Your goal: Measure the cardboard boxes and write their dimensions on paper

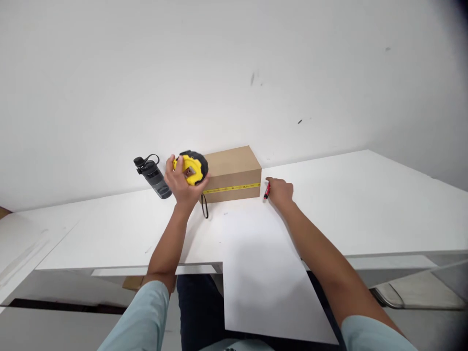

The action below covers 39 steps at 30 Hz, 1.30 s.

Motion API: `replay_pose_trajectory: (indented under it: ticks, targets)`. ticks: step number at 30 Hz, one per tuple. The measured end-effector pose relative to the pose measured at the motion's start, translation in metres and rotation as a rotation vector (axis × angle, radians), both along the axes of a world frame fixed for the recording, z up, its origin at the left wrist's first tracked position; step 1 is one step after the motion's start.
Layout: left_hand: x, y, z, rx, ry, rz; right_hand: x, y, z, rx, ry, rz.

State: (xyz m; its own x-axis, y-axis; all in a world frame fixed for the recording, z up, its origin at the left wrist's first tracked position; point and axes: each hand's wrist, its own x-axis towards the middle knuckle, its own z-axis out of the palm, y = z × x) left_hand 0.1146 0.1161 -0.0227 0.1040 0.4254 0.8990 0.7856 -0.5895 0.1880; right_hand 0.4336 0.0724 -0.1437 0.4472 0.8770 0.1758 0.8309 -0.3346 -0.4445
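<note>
My left hand [182,183] is closed around a yellow and black tape measure [193,167], held against the left end of a brown cardboard box [234,165]. The yellow tape blade [231,187] runs along the box's front face to its right edge. My right hand [281,191] is pinched shut at that right corner on a red and black pen [266,190] and the blade's end. The box stands on a white table [365,204] against the wall.
A dark water bottle [153,175] leans against the wall just left of my left hand. A large white sheet [266,273] lies on the table and hangs over its front edge toward my lap. A black strap [204,207] dangles from the tape measure.
</note>
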Motion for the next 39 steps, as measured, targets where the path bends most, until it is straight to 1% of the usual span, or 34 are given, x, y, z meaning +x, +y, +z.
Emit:
replay_pose_trajectory:
  ticks: [3,6,8,10,13,15,16,17,18,19,20,21,22,23,24,25,27,29,30,31,32,33,35,36,37,39]
  targets:
    - [0.035,0.003,0.017,0.007,-0.072,0.071,-0.002,0.004,-0.009,-0.028,0.004,0.016]
    - [0.054,0.008,0.024,-0.003,-0.099,0.076,-0.003,0.008,-0.012,0.006,0.025,-0.008]
    - [0.059,0.01,0.022,0.004,-0.103,0.06,-0.003,0.009,-0.012,0.053,0.045,-0.032]
    - [0.062,0.013,0.017,0.024,-0.104,0.047,-0.002,0.006,-0.01,0.122,0.059,-0.036]
    - [0.064,0.012,0.008,0.037,-0.098,0.032,-0.003,-0.004,-0.001,0.273,0.045,-0.014]
    - [0.065,0.009,0.004,0.01,-0.081,0.024,-0.01,-0.012,0.013,0.387,0.016,-0.009]
    - [0.066,0.005,0.003,-0.013,-0.057,0.019,-0.018,-0.015,0.023,0.465,0.052,0.024]
    - [0.068,0.001,0.003,-0.036,-0.021,0.012,-0.029,-0.017,0.035,0.536,0.123,0.088]
    - [0.07,-0.004,0.004,-0.061,0.033,0.002,-0.043,-0.018,0.048,0.643,0.298,0.206]
    - [0.073,-0.01,0.005,-0.09,0.1,-0.012,-0.059,-0.018,0.063,0.699,0.519,0.372]
    - [0.076,-0.016,0.007,-0.126,0.171,-0.025,-0.076,-0.018,0.078,0.671,0.685,0.508]
    - [0.08,-0.022,0.009,-0.169,0.233,-0.033,-0.093,-0.017,0.093,0.675,0.79,0.545]
    - [0.082,-0.029,0.01,-0.214,0.27,-0.037,-0.108,-0.017,0.107,0.682,0.841,0.558]
    - [0.084,-0.034,0.012,-0.252,0.281,-0.051,-0.12,-0.016,0.119,0.69,0.879,0.536]
    - [0.084,-0.038,0.014,-0.276,0.27,-0.089,-0.128,-0.015,0.13,0.697,0.94,0.52]
    - [0.082,-0.04,0.015,-0.282,0.247,-0.161,-0.133,-0.014,0.137,0.72,0.987,0.492]
    - [0.075,-0.041,0.018,-0.263,0.193,-0.398,-0.132,-0.01,0.145,0.845,1.045,0.4]
    - [0.064,-0.038,0.02,-0.274,0.117,-0.636,-0.119,-0.005,0.146,1.047,1.012,0.299]
    - [0.06,-0.038,0.021,-0.307,0.051,-0.705,-0.11,-0.003,0.146,1.146,0.964,0.271]
    - [0.055,-0.038,0.024,-0.358,-0.032,-0.729,-0.099,-0.002,0.146,1.224,0.903,0.27]
    - [0.051,-0.038,0.027,-0.423,-0.123,-0.711,-0.088,-0.002,0.146,1.268,0.837,0.302]
    - [0.048,-0.04,0.03,-0.498,-0.203,-0.668,-0.078,-0.003,0.146,1.294,0.768,0.353]
    - [0.045,-0.044,0.04,-0.675,-0.288,-0.589,-0.06,-0.01,0.148,1.319,0.63,0.459]
    - [0.045,-0.045,0.044,-0.779,-0.291,-0.587,-0.053,-0.015,0.149,1.334,0.555,0.507]
    - [0.046,-0.046,0.048,-0.888,-0.276,-0.618,-0.049,-0.02,0.15,1.35,0.48,0.551]
    - [0.05,-0.046,0.053,-1.077,-0.248,-0.746,-0.044,-0.029,0.153,1.367,0.341,0.622]
